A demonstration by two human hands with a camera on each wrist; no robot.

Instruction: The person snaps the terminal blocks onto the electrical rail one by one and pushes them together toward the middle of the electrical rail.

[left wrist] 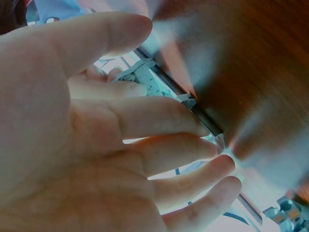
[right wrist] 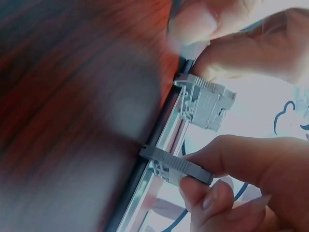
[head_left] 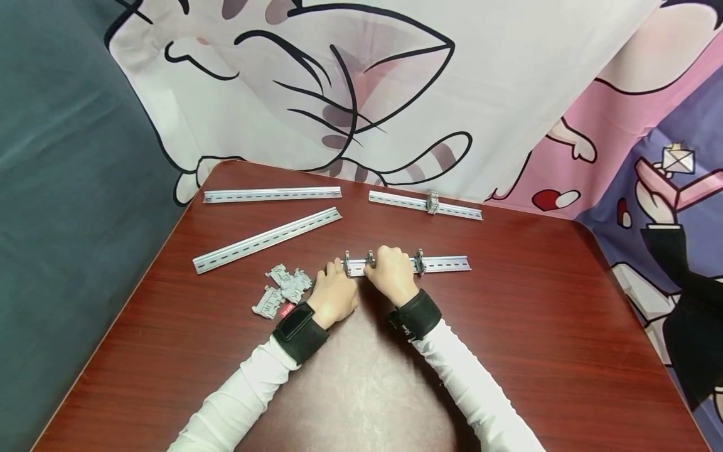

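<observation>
Grey clip [right wrist: 175, 165] on metal rail [head_left: 446, 264] is being pinched by right hand [head_left: 392, 275], presumably for control; left hand [head_left: 334, 295], fingers extended, is being held near rail's end, perhaps for steadying.

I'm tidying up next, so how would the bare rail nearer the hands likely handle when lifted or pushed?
The bare rail is probably stiff: it looks metallic and lies straight. It may be fairly light for its size, being narrow and slotted. Lying flat, it would likely slide rather than roll.

Rails [head_left: 452, 263] — shiny metal; table [head_left: 565, 326] — glossy wood.
</observation>
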